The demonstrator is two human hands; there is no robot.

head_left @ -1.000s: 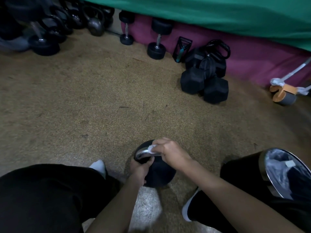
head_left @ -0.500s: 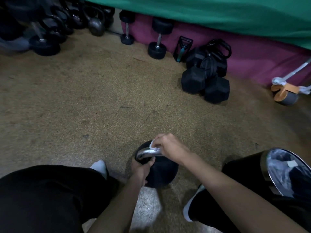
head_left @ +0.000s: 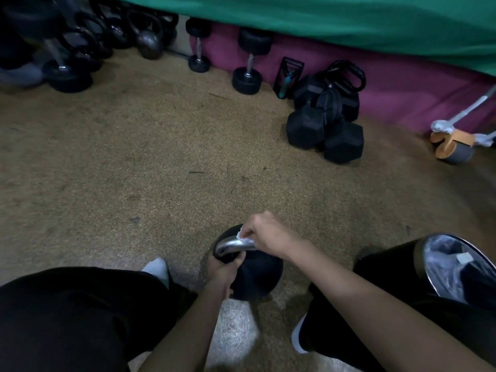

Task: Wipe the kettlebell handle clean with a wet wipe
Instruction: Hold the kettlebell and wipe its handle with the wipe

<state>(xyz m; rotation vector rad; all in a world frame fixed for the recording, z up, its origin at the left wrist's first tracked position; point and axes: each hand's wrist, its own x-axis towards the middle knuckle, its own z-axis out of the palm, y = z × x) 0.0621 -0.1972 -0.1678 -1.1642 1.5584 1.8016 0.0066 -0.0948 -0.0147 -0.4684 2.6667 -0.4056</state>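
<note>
Dim overall; wide-angle edge bending; top-left corner blurred

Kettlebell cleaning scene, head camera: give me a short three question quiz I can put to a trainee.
1. True or false: the right hand presses the wet wipe on the handle of the kettlebell.
2. The left hand: A) grips the kettlebell below the handle, B) hangs free, C) lifts a dumbbell?
3. Fill in: the lined bin stands at the person's ___ side.
Key: 1 true; 2 A; 3 right.
</note>
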